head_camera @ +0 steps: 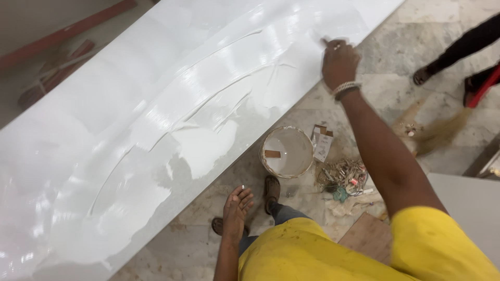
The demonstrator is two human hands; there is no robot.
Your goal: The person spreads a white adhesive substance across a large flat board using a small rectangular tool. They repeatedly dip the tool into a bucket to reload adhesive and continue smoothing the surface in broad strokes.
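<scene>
Bucket (286,152): white paste, brown scraper inside; right hand (339,62) fingers closed on tool; left hand (237,207) fingers loosely apart.

The board (156,119) spans the frame from lower left to upper right. The bucket (286,152) stands below its edge, with debris (341,177) to its right.

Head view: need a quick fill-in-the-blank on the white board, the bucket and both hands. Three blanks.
1. The right hand presses on the wet white board near its far ____.
2. The bucket of white paste stands on the ____.
3. The left hand hangs open, holding ____.

Missing words: edge; floor; nothing
</scene>
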